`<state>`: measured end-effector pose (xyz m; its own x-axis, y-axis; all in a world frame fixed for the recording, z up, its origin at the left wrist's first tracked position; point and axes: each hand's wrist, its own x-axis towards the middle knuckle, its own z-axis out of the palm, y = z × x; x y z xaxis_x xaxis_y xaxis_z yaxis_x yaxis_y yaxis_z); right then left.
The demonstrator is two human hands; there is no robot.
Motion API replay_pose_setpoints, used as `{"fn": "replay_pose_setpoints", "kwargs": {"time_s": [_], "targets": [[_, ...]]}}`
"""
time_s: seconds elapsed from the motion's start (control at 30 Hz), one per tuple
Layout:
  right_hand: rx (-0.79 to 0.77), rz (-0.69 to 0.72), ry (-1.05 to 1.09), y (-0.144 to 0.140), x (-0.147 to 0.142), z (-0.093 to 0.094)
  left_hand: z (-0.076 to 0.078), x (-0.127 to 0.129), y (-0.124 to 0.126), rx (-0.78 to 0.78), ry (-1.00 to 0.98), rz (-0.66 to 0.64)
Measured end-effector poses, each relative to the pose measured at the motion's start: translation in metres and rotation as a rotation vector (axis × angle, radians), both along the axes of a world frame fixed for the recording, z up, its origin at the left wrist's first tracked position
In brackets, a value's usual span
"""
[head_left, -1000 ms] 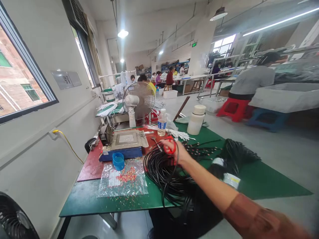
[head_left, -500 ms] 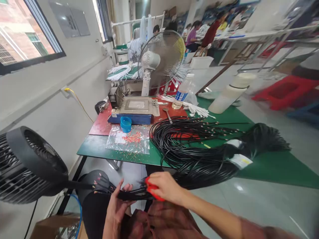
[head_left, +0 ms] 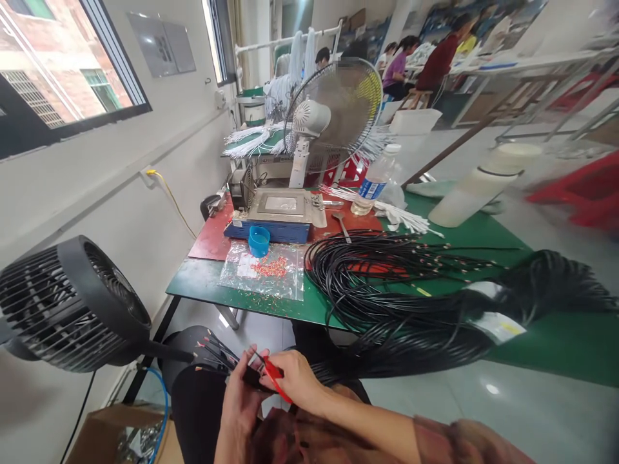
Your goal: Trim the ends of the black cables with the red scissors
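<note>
— So where are the hands?

— Low, below the table (head_left: 232,298) edge, over the lap. The left hand (head_left: 240,406) is wrapped around a bunch of black cables (head_left: 387,348) near its end, fingers curled around it. The loose tips fan out to the left of that hand, toward the black fan (head_left: 72,306).

— And the right?

— The right hand (head_left: 296,380) is closed on a red band (head_left: 273,376), pressed against the same bunch, just beside the left hand. The two hands almost touch.

— Where does the bunch run?

— From the hands it rises to the right onto the green tabletop, where it thickens into a dark sheaf with a white label (head_left: 500,325). More cable lies coiled on the table, just behind it.

— What else is up there?

— A clear bag (head_left: 264,274) with small red bits sits near the front edge, a blue cup (head_left: 259,241) just behind it, then a blue-based machine (head_left: 283,216). Farther back stand a white fan (head_left: 333,116), a water bottle (head_left: 374,187) and a white jar (head_left: 483,187) lying tilted. Other people sit at tables well beyond.
</note>
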<state>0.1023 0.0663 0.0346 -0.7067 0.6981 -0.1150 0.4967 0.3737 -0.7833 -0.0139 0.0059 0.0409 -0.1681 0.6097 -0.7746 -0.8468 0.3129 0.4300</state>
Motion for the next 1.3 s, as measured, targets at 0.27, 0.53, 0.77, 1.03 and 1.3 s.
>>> {"fn": "replay_pose_setpoints", "kwargs": {"time_s": [0.27, 0.53, 0.77, 1.03, 1.3], "targets": [[-0.206, -0.036, 0.160, 0.032, 0.009, 0.043, 0.025, 0.014, 0.001, 0.160, 0.328, 0.001], [-0.360, -0.033, 0.390, 0.040, 0.001, 0.082, 0.045, 0.022, -0.002, 0.370, 0.387, -0.109], [-0.207, -0.010, 0.297, 0.058, 0.016, 0.086, 0.053, 0.016, 0.001, 0.277, 0.448, -0.073], [0.093, 0.180, -0.102, 0.047, 0.042, 0.078, 0.048, 0.014, 0.009, 0.199, 0.478, -0.036], [0.108, 0.219, -0.098, 0.044, 0.039, 0.077, 0.050, 0.016, 0.014, 0.176, 0.590, -0.104]]}}
